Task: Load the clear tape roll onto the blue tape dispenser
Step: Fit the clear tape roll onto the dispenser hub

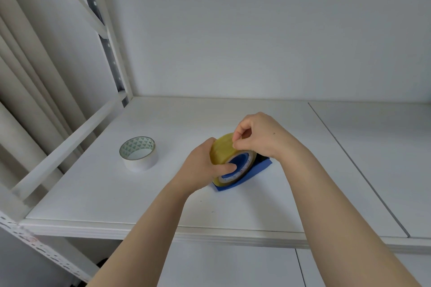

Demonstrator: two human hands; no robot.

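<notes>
left hand (200, 168) wrapped round the clear tape roll (224, 154) with thumb hooked in the core, right hand (261, 137) pinching at its top edge – roll's sitting on the blue tape dispenser (254, 170) on the white table (233, 212), white roll (139, 153) well off left – looks light, stiff, slick, so I'd grip the rim and core

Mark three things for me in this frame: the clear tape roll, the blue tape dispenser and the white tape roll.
clear tape roll (221, 155): head view, on its yellowish outer winding.
blue tape dispenser (262, 165): head view, on its blue base right of the roll.
white tape roll (142, 163): head view, on its white outer side wall.
</notes>
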